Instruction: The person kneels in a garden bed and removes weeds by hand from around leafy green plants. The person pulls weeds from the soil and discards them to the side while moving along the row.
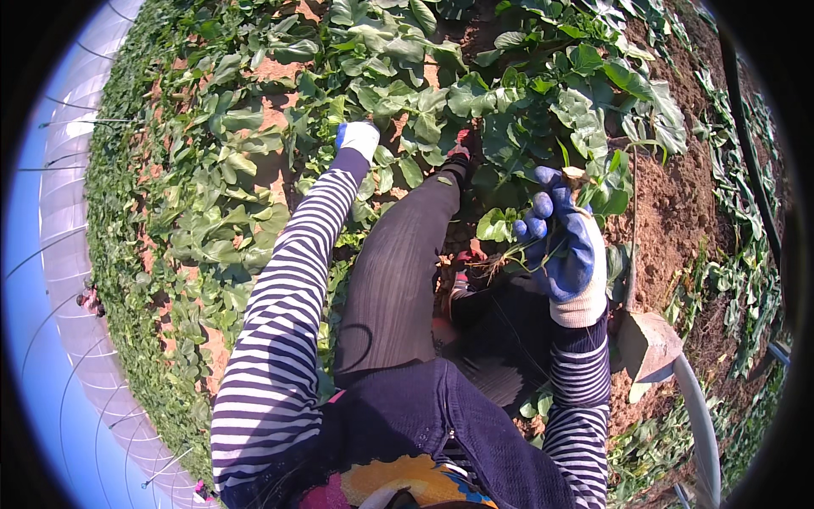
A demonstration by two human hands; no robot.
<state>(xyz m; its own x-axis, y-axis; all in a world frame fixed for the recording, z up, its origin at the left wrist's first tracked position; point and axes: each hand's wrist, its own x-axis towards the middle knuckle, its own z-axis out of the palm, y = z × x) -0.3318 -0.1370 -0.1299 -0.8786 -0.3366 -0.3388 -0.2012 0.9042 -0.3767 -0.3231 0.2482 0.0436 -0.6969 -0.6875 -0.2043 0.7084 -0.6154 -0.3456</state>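
Note:
My left hand (358, 138), in a white glove with a blue coating, reaches forward among the broad green leaves (398, 110) of the crop. Its fingers are hidden, so whether it holds anything does not show. My right hand (570, 254), in a blue-coated glove with a white cuff, is raised on the right with its fingers curled. Thin pulled weeds (493, 265) are held in it, with stringy roots hanging out on the left side. Green leaves (609, 188) show just past its fingertips. My bent legs (398, 263) in dark trousers are between the arms.
Brown soil (670, 212) lies to the right. There a hoe-like tool (649, 346) with a soil-coloured flat head and a curved grey handle (699, 424) rests near my right forearm. A dark hose or pole (746, 144) runs farther right. Pale hooped sheeting (72, 254) borders the field at left.

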